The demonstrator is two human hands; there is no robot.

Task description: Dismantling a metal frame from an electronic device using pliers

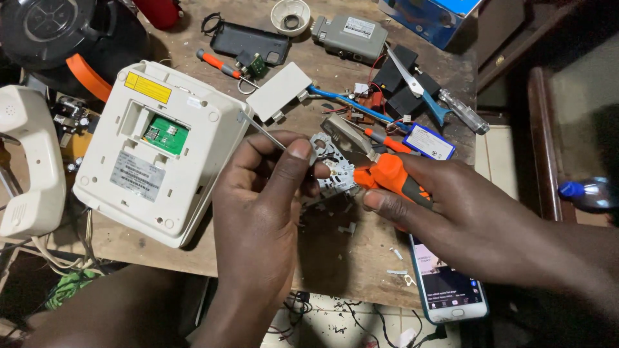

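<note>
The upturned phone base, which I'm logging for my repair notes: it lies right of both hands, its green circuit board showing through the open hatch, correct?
Not quite. In the head view the upturned phone base lies left of both hands, the left hand and the right hand. Its green circuit board does show through the open hatch.

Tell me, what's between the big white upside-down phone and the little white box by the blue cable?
In the head view, a thin metal rod lies between the white phone base and the small white box, running down toward the left hand.

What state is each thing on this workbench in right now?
Telephone base: upside down, hatch open, green board showing.
Handset: off the base, lying beside it.
Small metal part: pinched in left hand.
Orange-handled tool: gripped by right hand, tip on the part.
Smartphone: screen lit.
</note>
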